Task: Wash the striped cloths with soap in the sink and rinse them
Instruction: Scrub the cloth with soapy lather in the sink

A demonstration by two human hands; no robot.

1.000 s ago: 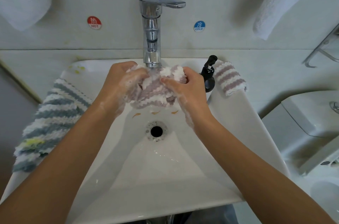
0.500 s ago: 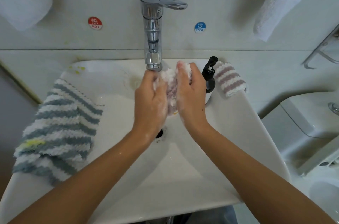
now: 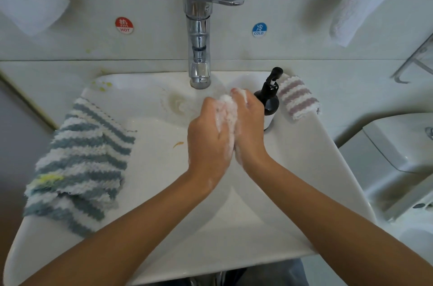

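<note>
White sink (image 3: pixel 293 192); sudsy cloth (image 3: pixel 226 107) (bunched) squeezed between left hand (image 3: pixel 208 135), right hand (image 3: pixel 249 128)

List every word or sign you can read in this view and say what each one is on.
"HOT", under a Chinese character: red round sticker on the wall, left of the tap.
"COLD", under a Chinese character: blue round sticker on the wall, right of the tap.
The black soap bottle shows no readable label.
Nothing else carries text.
</note>
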